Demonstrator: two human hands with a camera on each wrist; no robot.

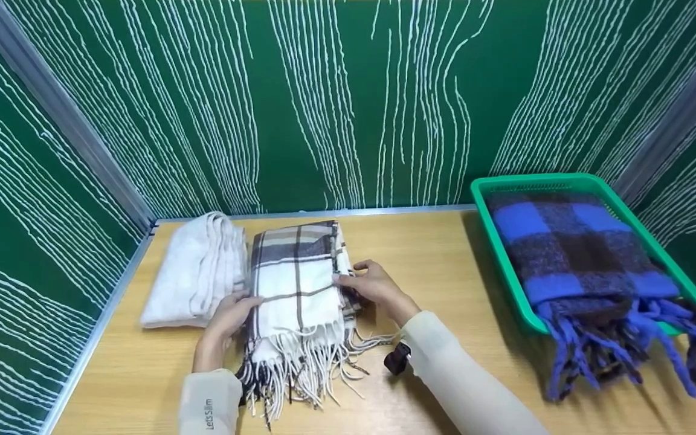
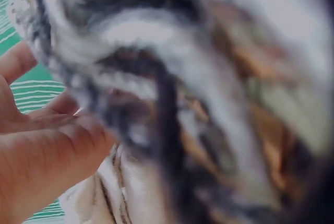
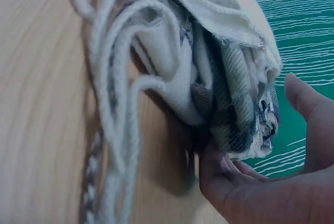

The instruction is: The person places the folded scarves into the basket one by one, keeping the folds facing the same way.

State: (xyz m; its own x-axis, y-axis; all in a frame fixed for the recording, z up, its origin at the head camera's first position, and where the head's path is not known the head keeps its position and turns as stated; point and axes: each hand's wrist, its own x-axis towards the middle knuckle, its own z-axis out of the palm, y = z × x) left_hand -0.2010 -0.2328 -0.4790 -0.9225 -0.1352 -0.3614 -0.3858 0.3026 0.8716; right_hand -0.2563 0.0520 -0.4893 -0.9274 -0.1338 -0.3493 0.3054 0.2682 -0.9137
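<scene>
A folded plaid scarf [image 1: 299, 290], white with brown and grey bands, lies on the table with its fringe [image 1: 299, 362] toward me. My left hand [image 1: 225, 320] holds its left side, the thumb over the upper edge. On the opposite side my right hand [image 1: 384, 290] grips the scarf, thumb on top. In the right wrist view, fingers [image 3: 214, 174] reach under the layered edge of the scarf [image 3: 235, 93]. Blurred fringe [image 2: 151, 36] covers much of the left wrist view and hides part of that hand. A folded white cloth [image 1: 194, 278] lies just left of the scarf.
A green basket [image 1: 505, 266] stands at the right, holding a folded blue and dark brown checked scarf [image 1: 589, 248] whose thick fringe hangs over the near rim. Green walls [image 1: 372, 121] with wavy white lines enclose the wooden table [image 1: 426, 260] at the back and sides.
</scene>
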